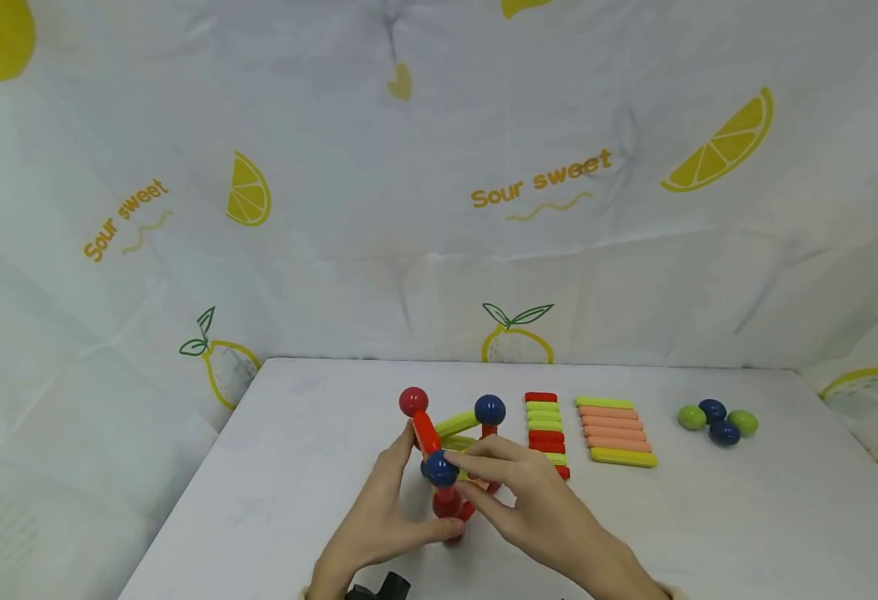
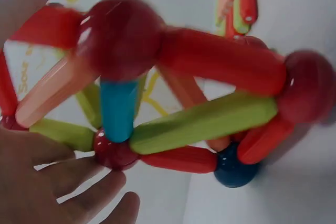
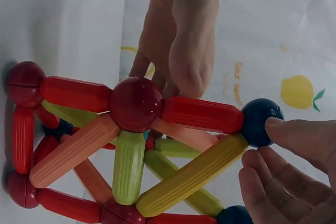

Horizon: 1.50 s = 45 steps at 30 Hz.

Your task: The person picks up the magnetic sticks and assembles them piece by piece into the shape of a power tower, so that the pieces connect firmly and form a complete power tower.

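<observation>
Red, green, yellow and peach rods [image 1: 426, 432] and red and blue balls [image 1: 413, 402] form a frame [image 1: 457, 423] that stands on a white surface [image 1: 296, 467], near its front edge. The left hand [image 1: 382, 512] clasps the frame's left side between thumb and fingers, while the right hand [image 1: 532, 496] pinches a blue ball [image 1: 441, 468] at an upper corner. Further right lie a red-and-green row [image 1: 546, 437], a peach-and-yellow row [image 1: 614, 433] and a cluster [image 1: 724, 433] of two green and two blue balls, before a lemon-printed cloth [image 1: 378, 275].
</observation>
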Motion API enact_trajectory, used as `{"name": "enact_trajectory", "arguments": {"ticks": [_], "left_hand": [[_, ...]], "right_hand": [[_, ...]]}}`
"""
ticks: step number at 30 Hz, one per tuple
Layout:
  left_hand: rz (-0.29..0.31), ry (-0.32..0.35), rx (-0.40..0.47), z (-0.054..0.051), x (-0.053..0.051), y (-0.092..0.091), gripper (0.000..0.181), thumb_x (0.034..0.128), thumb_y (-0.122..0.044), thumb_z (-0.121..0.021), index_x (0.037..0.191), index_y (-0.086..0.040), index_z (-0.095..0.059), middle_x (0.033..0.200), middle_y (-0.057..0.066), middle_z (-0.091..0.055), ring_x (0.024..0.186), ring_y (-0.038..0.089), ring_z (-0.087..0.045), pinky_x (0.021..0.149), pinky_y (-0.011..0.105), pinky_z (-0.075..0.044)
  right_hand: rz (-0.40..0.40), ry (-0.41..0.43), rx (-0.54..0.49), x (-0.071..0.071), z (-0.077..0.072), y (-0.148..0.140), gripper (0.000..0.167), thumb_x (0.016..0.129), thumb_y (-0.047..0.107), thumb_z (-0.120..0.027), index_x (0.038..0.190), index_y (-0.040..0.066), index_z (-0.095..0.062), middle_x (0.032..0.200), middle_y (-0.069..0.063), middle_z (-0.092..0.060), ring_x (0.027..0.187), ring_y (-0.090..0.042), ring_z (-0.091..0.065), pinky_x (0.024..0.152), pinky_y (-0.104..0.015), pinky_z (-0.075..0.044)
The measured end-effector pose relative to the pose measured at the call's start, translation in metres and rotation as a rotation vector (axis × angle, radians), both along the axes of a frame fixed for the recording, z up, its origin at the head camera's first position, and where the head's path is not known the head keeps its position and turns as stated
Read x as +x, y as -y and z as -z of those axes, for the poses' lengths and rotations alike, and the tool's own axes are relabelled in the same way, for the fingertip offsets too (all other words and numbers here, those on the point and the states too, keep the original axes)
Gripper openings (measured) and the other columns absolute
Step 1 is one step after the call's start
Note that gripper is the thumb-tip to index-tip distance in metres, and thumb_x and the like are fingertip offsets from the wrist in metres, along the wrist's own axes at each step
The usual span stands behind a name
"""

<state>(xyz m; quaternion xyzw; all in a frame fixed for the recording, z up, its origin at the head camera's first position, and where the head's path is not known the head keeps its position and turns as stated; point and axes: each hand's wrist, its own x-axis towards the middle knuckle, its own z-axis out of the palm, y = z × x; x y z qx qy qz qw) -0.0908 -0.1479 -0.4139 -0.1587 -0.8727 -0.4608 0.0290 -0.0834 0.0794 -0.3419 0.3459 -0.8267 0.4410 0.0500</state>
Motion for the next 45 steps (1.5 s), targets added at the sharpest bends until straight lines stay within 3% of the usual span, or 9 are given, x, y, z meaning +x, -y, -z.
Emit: {"name": "enact_trajectory", "arguments": {"ticks": [5,10,14,19,22,27,32,39,45], "left_hand": [[0.003,-0.071,0.029,0.004,-0.003,-0.008,0.109,0.0744,-0.038,-0.091,0.161,-0.032,-0.025,0.154,-0.004,-0.050,0.140,0.025,-0.050,0.107,0.067,-0.046],[0.010,-0.083,0.028,0.002,-0.005,-0.011,0.096,0.0790,-0.042,-0.088,0.156,-0.039,-0.030,0.143,-0.012,-0.056,0.130,0.016,-0.058,0.101,0.049,-0.057],[-0.012,-0.028,0.027,0.000,-0.005,-0.012,0.100,0.0786,-0.046,-0.087,0.157,-0.041,-0.025,0.147,-0.011,-0.055,0.130,0.014,-0.058,0.097,0.044,-0.059],[-0.020,-0.007,0.034,0.000,-0.004,-0.011,0.105,0.0779,-0.041,-0.089,0.159,-0.040,-0.022,0.149,-0.011,-0.054,0.130,0.012,-0.058,0.097,0.039,-0.059],[-0.015,0.008,0.024,-0.001,-0.005,-0.010,0.103,0.0785,-0.038,-0.088,0.158,-0.042,-0.024,0.148,-0.012,-0.054,0.129,0.013,-0.057,0.097,0.036,-0.058],[-0.005,0.036,0.030,-0.001,-0.006,-0.008,0.103,0.0787,-0.036,-0.088,0.158,-0.043,-0.023,0.150,-0.012,-0.053,0.131,0.014,-0.056,0.097,0.036,-0.057],[0.034,0.055,0.061,-0.002,-0.007,-0.007,0.100,0.0790,-0.035,-0.088,0.157,-0.046,-0.026,0.144,-0.018,-0.055,0.129,0.014,-0.058,0.098,0.032,-0.056],[0.087,0.041,0.079,-0.002,-0.007,-0.007,0.087,0.0816,-0.038,-0.086,0.152,-0.045,-0.034,0.139,-0.021,-0.059,0.129,0.015,-0.061,0.108,0.048,-0.052],[0.127,0.016,0.086,0.000,-0.008,-0.006,0.085,0.0833,-0.038,-0.085,0.152,-0.043,-0.035,0.140,-0.018,-0.059,0.129,0.019,-0.062,0.107,0.045,-0.053]], "right_hand": [[-0.031,-0.058,-0.079,-0.003,0.002,-0.002,0.038,0.090,0.007,-0.076,0.127,0.015,-0.073,0.104,0.000,-0.074,0.087,-0.006,-0.063,0.073,-0.018,-0.058],[0.260,-0.305,-0.225,-0.028,0.005,-0.028,0.035,0.082,-0.008,-0.078,0.113,0.007,-0.077,0.087,0.003,-0.075,0.075,-0.004,-0.064,0.071,-0.014,-0.055],[0.422,-0.219,-0.036,-0.051,0.020,-0.048,0.027,0.081,-0.004,-0.080,0.106,0.008,-0.079,0.087,0.002,-0.075,0.078,-0.010,-0.065,0.073,-0.021,-0.058],[0.368,0.046,0.362,-0.068,0.059,-0.058,0.019,0.082,0.007,-0.084,0.100,0.009,-0.081,0.094,-0.002,-0.078,0.090,-0.020,-0.071,0.080,-0.038,-0.062],[0.337,0.145,0.462,-0.074,0.079,-0.061,0.018,0.079,0.007,-0.085,0.097,0.009,-0.082,0.092,-0.001,-0.078,0.088,-0.019,-0.071,0.082,-0.040,-0.062],[0.333,0.140,0.524,-0.076,0.094,-0.060,0.017,0.077,0.006,-0.087,0.094,0.009,-0.082,0.085,0.001,-0.073,0.079,-0.013,-0.060,0.078,-0.036,-0.059],[0.338,0.164,0.559,-0.073,0.096,-0.058,0.022,0.075,0.006,-0.088,0.096,0.008,-0.081,0.086,-0.001,-0.072,0.081,-0.014,-0.059,0.082,-0.038,-0.060],[0.335,0.210,0.527,-0.067,0.094,-0.058,0.022,0.076,0.004,-0.087,0.097,0.007,-0.080,0.091,-0.001,-0.075,0.083,-0.015,-0.060,0.084,-0.040,-0.060],[0.301,0.081,0.442,-0.060,0.061,-0.058,0.028,0.078,0.008,-0.086,0.105,0.012,-0.080,0.096,0.002,-0.076,0.088,-0.014,-0.066,0.082,-0.036,-0.062]]}}
